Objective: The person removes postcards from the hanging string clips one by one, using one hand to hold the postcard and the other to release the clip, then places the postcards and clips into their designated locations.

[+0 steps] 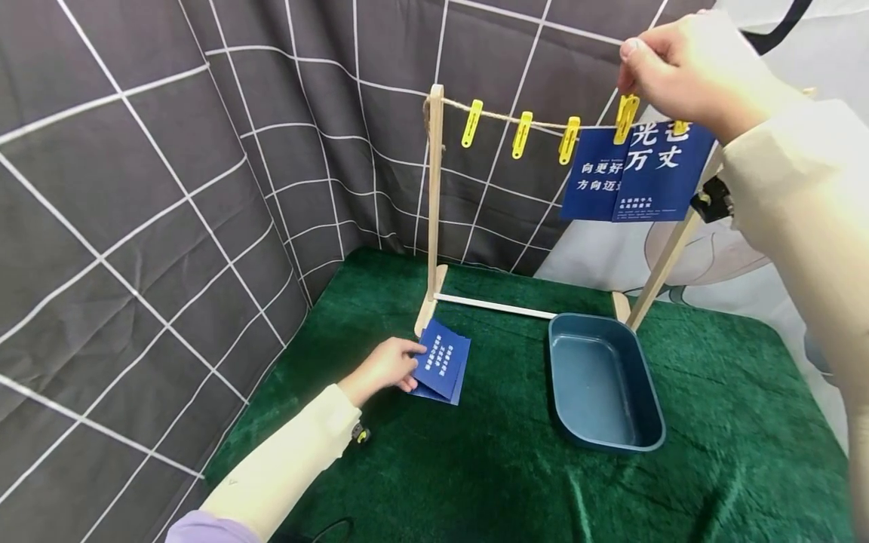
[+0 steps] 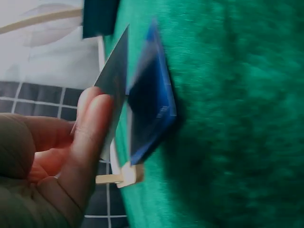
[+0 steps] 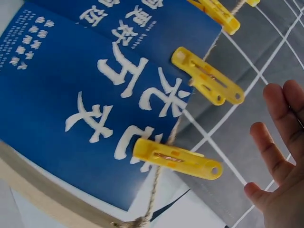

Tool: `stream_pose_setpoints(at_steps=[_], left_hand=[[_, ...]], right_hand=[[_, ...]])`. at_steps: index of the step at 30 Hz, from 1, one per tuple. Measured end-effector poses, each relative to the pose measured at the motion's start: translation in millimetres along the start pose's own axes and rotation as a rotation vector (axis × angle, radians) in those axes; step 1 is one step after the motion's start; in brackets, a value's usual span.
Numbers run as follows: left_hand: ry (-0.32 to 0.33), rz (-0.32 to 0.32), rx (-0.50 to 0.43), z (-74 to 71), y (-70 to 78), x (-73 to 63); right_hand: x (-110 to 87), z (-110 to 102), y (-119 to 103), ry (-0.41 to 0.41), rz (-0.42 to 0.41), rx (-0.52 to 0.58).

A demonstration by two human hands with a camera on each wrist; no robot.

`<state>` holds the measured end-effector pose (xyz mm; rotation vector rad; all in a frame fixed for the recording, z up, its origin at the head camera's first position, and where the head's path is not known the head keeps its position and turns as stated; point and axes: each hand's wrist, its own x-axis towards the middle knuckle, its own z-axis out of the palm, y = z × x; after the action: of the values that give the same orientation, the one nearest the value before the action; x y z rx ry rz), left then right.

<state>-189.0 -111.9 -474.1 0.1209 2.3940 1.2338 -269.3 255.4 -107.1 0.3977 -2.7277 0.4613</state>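
My left hand (image 1: 388,363) pinches the edge of a blue card (image 1: 440,359) with white lettering. In the left wrist view this card stands tilted above a small stack of blue cards (image 2: 149,102) on the green cloth. Up at the line, my right hand (image 1: 695,72) is just above a yellow clothespin (image 1: 627,119); the right wrist view shows its fingers (image 3: 273,142) spread, apart from the pins and holding nothing. A large-lettered blue card (image 1: 655,185) hangs there, overlapping a second hung card (image 1: 589,188). Another yellow clothespin (image 3: 178,159) grips the large-lettered card near its corner.
A wooden frame (image 1: 434,196) carries the twine (image 1: 498,118), with yellow clips (image 1: 521,136) along its left half. A blue-grey tray (image 1: 553,377) sits on the green cloth (image 1: 502,467), right of the cards. Dark gridded fabric (image 1: 149,249) stands behind and to the left.
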Motion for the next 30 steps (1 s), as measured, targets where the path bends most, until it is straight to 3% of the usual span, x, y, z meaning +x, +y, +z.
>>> stream_pose_setpoints(at_steps=[7, 12, 16, 19, 25, 30], left_hand=[[-0.001, 0.034, 0.291, 20.7, -17.6, -12.0], [0.051, 0.096, 0.376, 33.8, -27.1, -22.2], [0.118, 0.191, 0.469, 34.9, -29.5, -22.1], [0.132, 0.237, 0.542, 31.9, -27.8, -21.0], [0.087, 0.192, 0.665, 25.9, -26.0, -19.7], [0.064, 0.178, 0.781, 23.9, -26.4, -16.5]], right_hand=[[-3.6, 3, 5, -0.002, 0.006, 0.010], [-5.3, -1, 6, -0.006, 0.018, 0.016], [-7.2, -6, 10, 0.014, 0.043, 0.025], [-9.1, -6, 12, 0.025, 0.053, 0.047], [-10.7, -4, 12, 0.021, 0.002, 0.007], [-10.5, -4, 13, 0.029, 0.013, 0.002]])
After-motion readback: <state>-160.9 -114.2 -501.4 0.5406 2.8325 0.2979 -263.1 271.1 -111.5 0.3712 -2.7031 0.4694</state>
